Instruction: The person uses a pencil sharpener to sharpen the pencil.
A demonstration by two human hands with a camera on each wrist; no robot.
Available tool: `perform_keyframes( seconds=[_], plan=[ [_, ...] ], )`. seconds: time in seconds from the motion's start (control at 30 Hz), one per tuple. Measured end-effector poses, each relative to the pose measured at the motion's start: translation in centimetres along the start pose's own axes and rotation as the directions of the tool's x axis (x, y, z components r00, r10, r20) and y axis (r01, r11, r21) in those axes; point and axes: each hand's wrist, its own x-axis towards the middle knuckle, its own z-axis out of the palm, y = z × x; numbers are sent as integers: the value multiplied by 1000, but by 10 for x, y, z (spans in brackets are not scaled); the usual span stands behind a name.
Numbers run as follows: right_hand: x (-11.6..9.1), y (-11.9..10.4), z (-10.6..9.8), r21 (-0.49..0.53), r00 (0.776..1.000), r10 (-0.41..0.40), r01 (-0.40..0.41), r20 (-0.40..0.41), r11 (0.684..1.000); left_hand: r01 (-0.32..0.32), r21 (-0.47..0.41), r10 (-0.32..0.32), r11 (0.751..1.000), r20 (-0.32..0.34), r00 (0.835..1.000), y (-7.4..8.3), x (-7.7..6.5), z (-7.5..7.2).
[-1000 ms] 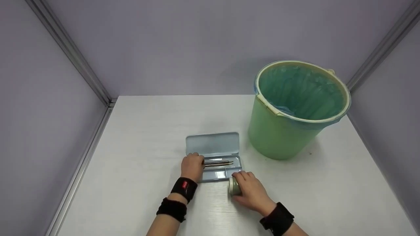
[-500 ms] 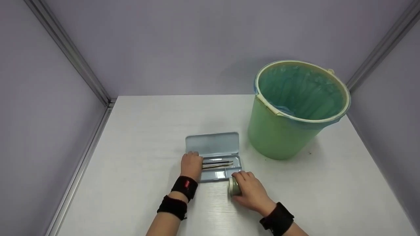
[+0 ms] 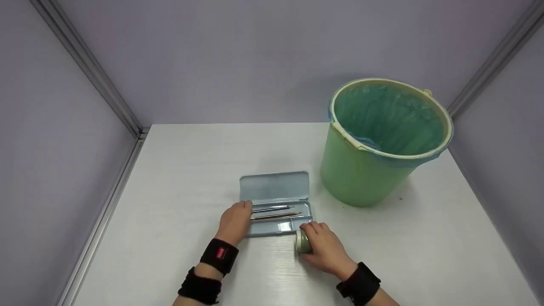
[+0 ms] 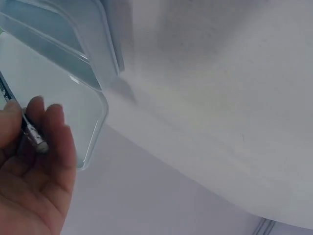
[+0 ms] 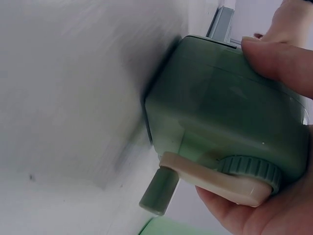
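It looks like a small booth, perhaps a lab bay. Plain lilac-grey walls (image 3: 238,59) enclose a white tabletop (image 3: 191,165) at the back and on both sides, with grey metal rails (image 3: 90,66) running where they meet. A big green bin (image 3: 361,176) with a bag (image 3: 391,114) in it stands right on the tabletop, as in a staged workspace.

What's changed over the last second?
The left hand moved left and slightly nearer the person; the dark pencil it pinches shifted left with it. The right hand kept hold of the green crank sharpener; the open case and bin stayed put.
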Motion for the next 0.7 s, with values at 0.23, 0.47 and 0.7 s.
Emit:
perform_keyframes(
  seconds=[0.23,0.47,0.7],
  plan=[
    [1,-1,-2,24,998,24,-25,52,999,42,-211,-19,977,106,994,-5,-39,-20],
    [2,0,-3,45,996,32,-36,88,998,81,-290,-36,954,154,987,2,-56,-28],
    [2,3,-4,39,997,-19,16,78,999,63,-318,-20,946,135,991,7,-59,-27]
  ],
)
